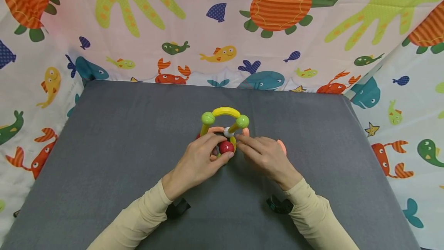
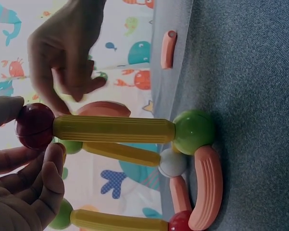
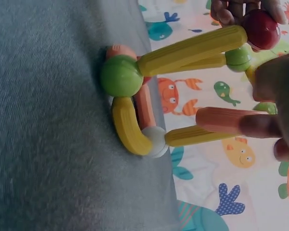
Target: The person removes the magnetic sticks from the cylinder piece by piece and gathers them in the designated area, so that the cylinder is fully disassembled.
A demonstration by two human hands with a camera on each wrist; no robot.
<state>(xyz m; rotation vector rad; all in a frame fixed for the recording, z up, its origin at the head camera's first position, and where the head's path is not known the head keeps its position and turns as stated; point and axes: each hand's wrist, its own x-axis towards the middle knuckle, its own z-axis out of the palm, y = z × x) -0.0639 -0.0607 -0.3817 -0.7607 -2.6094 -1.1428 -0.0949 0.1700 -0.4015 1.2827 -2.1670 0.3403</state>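
A toy frame of rods and balls stands on the grey table, with green balls (image 1: 208,118), a white ball (image 3: 156,142) and yellow rods (image 2: 115,130). My left hand (image 1: 199,157) pinches a red ball (image 1: 227,147) between thumb and fingers. That ball sits on top of an upright yellow rod, whose foot meets a green ball (image 2: 194,132) near the tabletop. Just right of the frame, my right hand (image 1: 263,155) holds a short curved pink rod (image 3: 216,119) in its fingers, close beside the upright rods. In the head view that rod is hidden by the hand.
Another loose pink rod (image 2: 168,49) lies on the table (image 1: 138,126) to the right, partly behind the right hand in the head view. A cloth (image 1: 208,34) printed with sea animals hangs behind the table and at its sides.
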